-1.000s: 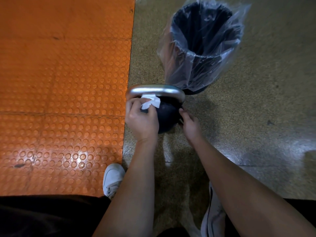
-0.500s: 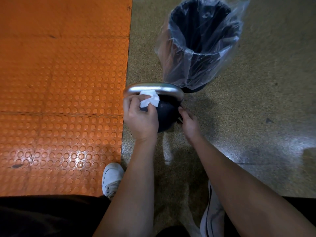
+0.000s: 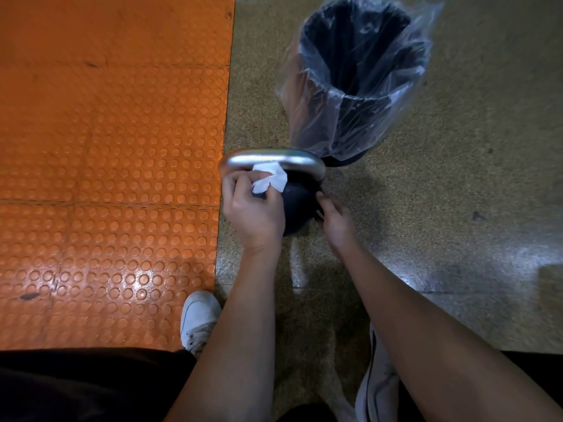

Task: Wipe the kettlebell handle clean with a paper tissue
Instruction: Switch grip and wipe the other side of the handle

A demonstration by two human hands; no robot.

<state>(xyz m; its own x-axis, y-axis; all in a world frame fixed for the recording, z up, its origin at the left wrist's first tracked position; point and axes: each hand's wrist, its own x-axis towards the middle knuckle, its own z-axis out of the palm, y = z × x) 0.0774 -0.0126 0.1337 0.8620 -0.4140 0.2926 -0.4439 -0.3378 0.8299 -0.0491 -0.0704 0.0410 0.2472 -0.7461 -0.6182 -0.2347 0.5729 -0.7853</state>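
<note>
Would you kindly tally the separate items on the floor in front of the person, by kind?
Kettlebell: 1
Paper tissue: 1, held in the left hand against the kettlebell's handle
Bin with clear liner: 1
White shoes: 2
Total: 5

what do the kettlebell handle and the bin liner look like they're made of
Kettlebell handle: probably polished or plated metal, since it is silvery with bright highlights. Bin liner: thin clear plastic film, crinkled and glossy, with the dark bin showing through it.
</note>
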